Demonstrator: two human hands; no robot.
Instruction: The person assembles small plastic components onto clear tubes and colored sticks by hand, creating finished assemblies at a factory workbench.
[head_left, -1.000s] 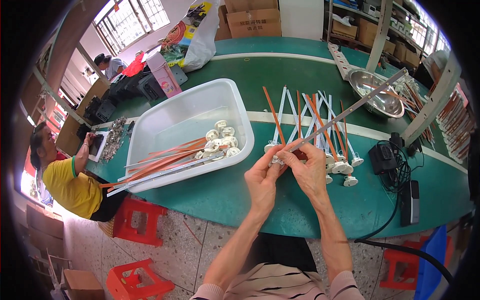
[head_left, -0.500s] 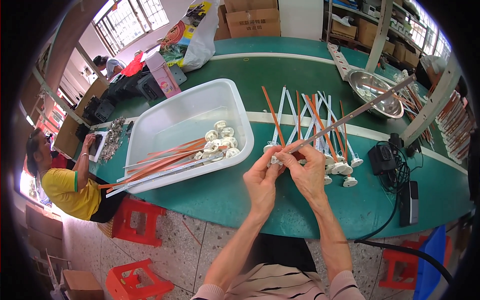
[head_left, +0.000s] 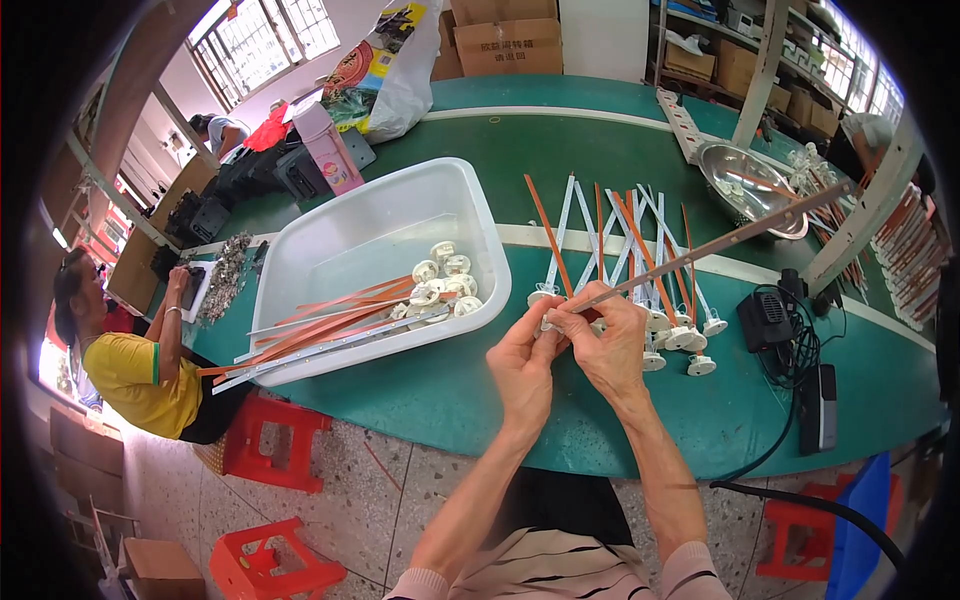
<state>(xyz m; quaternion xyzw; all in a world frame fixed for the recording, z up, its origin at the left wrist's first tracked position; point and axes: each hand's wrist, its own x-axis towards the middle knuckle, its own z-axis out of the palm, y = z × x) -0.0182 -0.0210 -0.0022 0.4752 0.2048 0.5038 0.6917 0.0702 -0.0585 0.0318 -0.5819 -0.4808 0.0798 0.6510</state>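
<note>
My left hand [head_left: 524, 368] and my right hand [head_left: 610, 348] meet over the near part of the green table [head_left: 450, 400]. My left fingers pinch a small white plastic part [head_left: 549, 322], mostly covered by the fingertips. Between my right thumb and fingers is the end of a long thin strip [head_left: 720, 238], which slants up to the right. Whether strip and part are joined is hidden. Just beyond my hands lie several orange and white strips [head_left: 541, 228] with round white caps [head_left: 702, 366] at their near ends.
On the left, a white plastic tub [head_left: 375, 195] holds strips and caps, some strips overhanging its rim. At right are a black adapter [head_left: 765, 318], tangled cables and a steel bowl [head_left: 745, 205]. A co-worker in a yellow shirt [head_left: 140, 380] sits at the left.
The strip's far end has swung slightly to the right and down with a small shift of my right hand. My left hand stays almost in place.
</note>
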